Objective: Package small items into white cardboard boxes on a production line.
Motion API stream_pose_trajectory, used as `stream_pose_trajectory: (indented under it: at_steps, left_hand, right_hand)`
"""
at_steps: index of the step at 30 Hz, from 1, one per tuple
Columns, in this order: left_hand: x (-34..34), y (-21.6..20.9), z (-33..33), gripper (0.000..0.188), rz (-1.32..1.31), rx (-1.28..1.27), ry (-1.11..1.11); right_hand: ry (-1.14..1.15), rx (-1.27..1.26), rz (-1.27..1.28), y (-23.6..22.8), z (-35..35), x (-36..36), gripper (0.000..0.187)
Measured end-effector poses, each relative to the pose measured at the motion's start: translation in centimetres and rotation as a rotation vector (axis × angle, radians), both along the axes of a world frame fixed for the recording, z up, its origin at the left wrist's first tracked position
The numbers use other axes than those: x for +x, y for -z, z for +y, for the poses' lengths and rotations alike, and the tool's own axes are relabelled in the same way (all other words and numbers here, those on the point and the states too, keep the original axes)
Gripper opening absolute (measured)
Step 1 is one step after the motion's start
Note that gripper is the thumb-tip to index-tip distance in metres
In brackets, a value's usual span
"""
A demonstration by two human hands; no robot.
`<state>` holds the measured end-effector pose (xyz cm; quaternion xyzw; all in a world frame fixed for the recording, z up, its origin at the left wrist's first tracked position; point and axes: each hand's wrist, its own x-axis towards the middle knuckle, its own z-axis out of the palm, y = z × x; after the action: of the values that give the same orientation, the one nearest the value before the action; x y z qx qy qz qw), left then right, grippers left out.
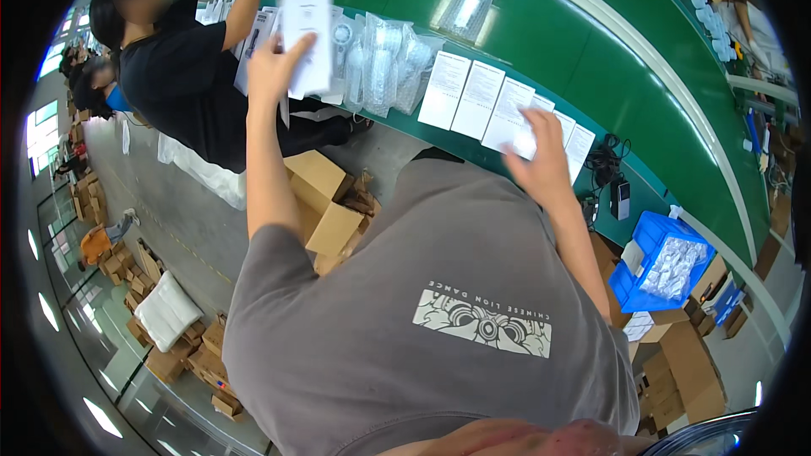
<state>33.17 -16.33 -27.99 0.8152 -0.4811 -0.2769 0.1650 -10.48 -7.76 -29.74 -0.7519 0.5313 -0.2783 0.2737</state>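
Observation:
My left hand [283, 63] is raised at the left of the bench, its fingers and thumb closed round a tall white printed box [310, 13]. Upper right of my body, my right hand [545, 156] hovers over or touches a row of white printed rectangular pieces [477, 100], fingers spread and thumb apart. Contact cannot be made out, nor whether these pieces are boxes or folded leaflets. Between my hands lie several clear bubble-wrap bags [380, 63] with pale items inside.
A co-worker in black [182, 67] works close on my left. Another bubble-wrapped item [470, 4] lies on the green bench [549, 34]. To the right are black cables [606, 156] and a blue bin [642, 257] of small bagged parts. An opened cardboard box [325, 203] stands below.

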Motion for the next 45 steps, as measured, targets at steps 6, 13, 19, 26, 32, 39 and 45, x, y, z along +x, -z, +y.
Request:
stream_pose_trajectory:
  at_steps: [6, 13, 19, 26, 32, 39, 45]
  left_hand:
    - [-11.6, -3.6, 5.4, 0.077, 0.494, 0.706, 0.765]
    - [-13.7, 0.8, 10.0, 0.071, 1.691, -0.361, -0.135]
    - [-15.1, 2.6, 11.6, 0.060, 1.127, -0.419, -0.514]
    - [-18.1, 2.3, 12.6, 0.050, 0.771, -0.273, -0.440]
    - [-18.2, 2.2, 13.4, 0.047, 0.931, -0.242, -0.438]
    - [-22.5, 8.5, 11.1, 0.041, 0.668, -0.280, -0.112]
    - [-26.4, 6.3, 10.2, 0.038, 0.921, -0.185, 0.163]
  right_hand:
    - [-0.693, -0.132, 0.084, -4.1, -4.7, 5.0, 0.082]
    - [-0.368, 0.325, -0.222, 1.6, -1.9, 5.9, 0.071]
    - [-0.459, 0.755, -0.410, 14.7, -10.0, 7.9, 0.049]
    - [0.560, 0.613, 0.444, 28.2, -27.8, 10.5, 0.115]
    - [0.338, 0.702, 0.134, 24.9, -29.3, 1.8, 0.074]
    - [-0.058, 0.699, -0.637, 0.2, -12.6, -1.6, 0.065]
    - [-0.268, 0.806, -0.372, -5.4, -7.7, -4.6, 0.039]
